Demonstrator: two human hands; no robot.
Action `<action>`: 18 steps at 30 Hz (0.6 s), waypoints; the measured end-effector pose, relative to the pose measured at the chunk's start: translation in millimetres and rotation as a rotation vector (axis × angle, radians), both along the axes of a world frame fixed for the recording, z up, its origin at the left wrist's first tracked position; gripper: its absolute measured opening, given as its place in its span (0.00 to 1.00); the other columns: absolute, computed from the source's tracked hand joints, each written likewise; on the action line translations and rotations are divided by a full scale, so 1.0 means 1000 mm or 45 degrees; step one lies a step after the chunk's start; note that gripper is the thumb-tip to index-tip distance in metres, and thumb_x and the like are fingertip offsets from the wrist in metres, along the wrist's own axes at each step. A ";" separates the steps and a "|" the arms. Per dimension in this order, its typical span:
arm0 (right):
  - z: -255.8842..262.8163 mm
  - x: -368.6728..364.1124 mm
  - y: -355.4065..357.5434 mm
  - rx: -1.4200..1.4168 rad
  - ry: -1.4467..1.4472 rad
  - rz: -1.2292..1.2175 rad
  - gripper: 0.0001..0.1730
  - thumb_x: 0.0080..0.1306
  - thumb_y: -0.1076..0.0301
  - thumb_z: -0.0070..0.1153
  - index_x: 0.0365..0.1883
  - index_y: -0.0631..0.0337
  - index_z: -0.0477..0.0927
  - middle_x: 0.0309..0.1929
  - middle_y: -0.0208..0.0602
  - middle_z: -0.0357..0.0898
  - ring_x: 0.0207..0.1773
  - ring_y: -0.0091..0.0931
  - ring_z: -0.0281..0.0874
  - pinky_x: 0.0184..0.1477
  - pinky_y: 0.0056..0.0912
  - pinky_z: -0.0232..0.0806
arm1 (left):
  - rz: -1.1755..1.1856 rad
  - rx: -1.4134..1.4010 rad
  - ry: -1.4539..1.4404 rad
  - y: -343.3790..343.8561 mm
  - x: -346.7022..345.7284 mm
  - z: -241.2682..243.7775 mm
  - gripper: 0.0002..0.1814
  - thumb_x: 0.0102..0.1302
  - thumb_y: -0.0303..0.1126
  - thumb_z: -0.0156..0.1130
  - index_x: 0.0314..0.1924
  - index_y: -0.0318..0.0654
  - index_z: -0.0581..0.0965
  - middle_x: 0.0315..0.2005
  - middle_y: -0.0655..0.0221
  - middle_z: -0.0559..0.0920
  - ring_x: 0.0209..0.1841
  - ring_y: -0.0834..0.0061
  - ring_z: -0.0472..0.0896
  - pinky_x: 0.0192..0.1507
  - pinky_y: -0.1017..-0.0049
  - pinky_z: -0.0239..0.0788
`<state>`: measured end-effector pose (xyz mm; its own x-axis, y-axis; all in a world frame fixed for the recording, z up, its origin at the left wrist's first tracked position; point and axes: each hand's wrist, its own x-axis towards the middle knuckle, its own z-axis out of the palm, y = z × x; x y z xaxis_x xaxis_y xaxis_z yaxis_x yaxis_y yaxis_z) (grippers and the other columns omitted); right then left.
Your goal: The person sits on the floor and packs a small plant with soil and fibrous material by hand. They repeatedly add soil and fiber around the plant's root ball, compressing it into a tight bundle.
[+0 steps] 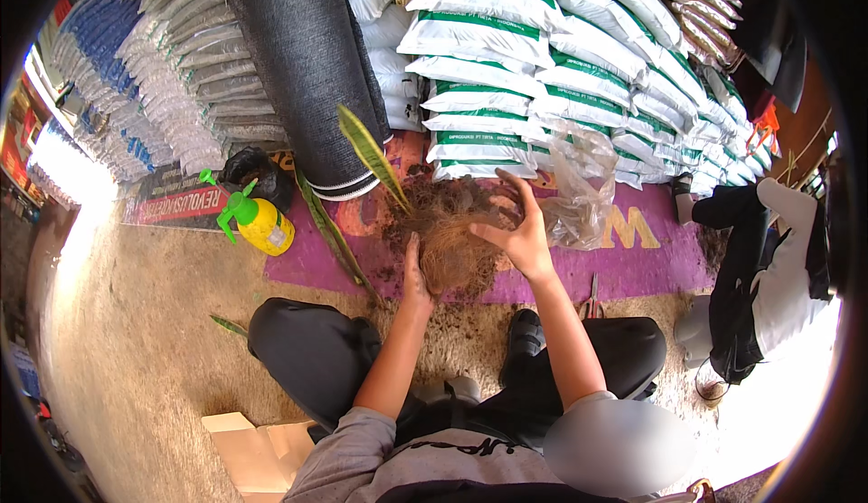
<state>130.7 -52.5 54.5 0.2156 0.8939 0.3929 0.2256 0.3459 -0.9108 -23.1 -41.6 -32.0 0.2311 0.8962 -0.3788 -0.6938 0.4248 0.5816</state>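
A brown, fibrous root ball (458,252) lies before me over a soil-strewn purple banner. Cupped against its left side is my left hand (418,269), with the palm turned inward. My right hand (517,232) is spread at its upper right, fingers apart and fingertips near the roots; whether they touch is unclear. One upright snake plant leaf (369,154) with yellow edges rises from the upper left of the root mass. Another long snake plant leaf (329,232) lies on the banner to the left. Dark soil surrounds the roots.
A yellow spray bottle (268,228) and black plastic bag (261,171) are at left, near a large black roll (305,62). Stacked white-green sacks (481,42) stand ahead. Clear plastic (580,191), scissors (594,299), and another seated person (766,266) are rightward. Cardboard (261,452) lies lower left.
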 end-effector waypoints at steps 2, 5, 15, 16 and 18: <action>0.005 -0.014 -0.004 0.058 0.167 -0.093 0.38 0.39 0.72 0.73 0.51 0.63 0.69 0.53 0.45 0.67 0.59 0.33 0.64 0.60 0.39 0.59 | 0.055 -0.005 -0.064 0.002 -0.004 0.002 0.32 0.66 0.58 0.44 0.59 0.40 0.67 0.52 0.62 0.74 0.54 0.65 0.74 0.53 0.62 0.69; -0.003 -0.032 -0.010 0.316 -0.398 -0.233 0.38 0.41 0.69 0.73 0.51 0.62 0.68 0.54 0.43 0.66 0.57 0.34 0.64 0.57 0.39 0.62 | 0.181 0.033 -0.151 0.012 -0.014 -0.003 0.32 0.65 0.57 0.45 0.58 0.40 0.67 0.50 0.63 0.75 0.52 0.66 0.75 0.51 0.65 0.70; -0.021 -0.060 -0.014 0.351 -1.077 0.021 0.12 0.47 0.71 0.65 0.30 0.60 0.79 0.50 0.38 0.71 0.60 0.40 0.62 0.63 0.51 0.50 | 0.266 0.170 -0.278 0.012 -0.029 0.002 0.30 0.66 0.57 0.44 0.57 0.42 0.68 0.51 0.65 0.75 0.51 0.67 0.75 0.48 0.66 0.70; -0.014 -0.056 -0.012 0.336 -1.070 -0.009 0.10 0.48 0.72 0.64 0.29 0.60 0.79 0.48 0.38 0.72 0.59 0.39 0.64 0.62 0.53 0.49 | 0.294 0.116 -0.269 0.013 -0.031 0.002 0.30 0.65 0.57 0.44 0.57 0.41 0.68 0.51 0.64 0.75 0.51 0.66 0.75 0.49 0.65 0.70; -0.009 -0.042 -0.006 0.257 -1.027 -0.067 0.09 0.48 0.72 0.64 0.29 0.60 0.79 0.48 0.37 0.71 0.59 0.37 0.63 0.63 0.51 0.49 | 0.337 0.008 -0.254 0.016 -0.034 0.005 0.31 0.65 0.58 0.42 0.56 0.40 0.69 0.51 0.62 0.75 0.52 0.64 0.74 0.53 0.63 0.68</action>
<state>88.9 -58.8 46.0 -0.1610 0.7865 0.5963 0.8028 0.4558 -0.3845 -57.4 -25.9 -26.6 0.0587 0.9372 -0.3438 -0.8800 0.2112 0.4255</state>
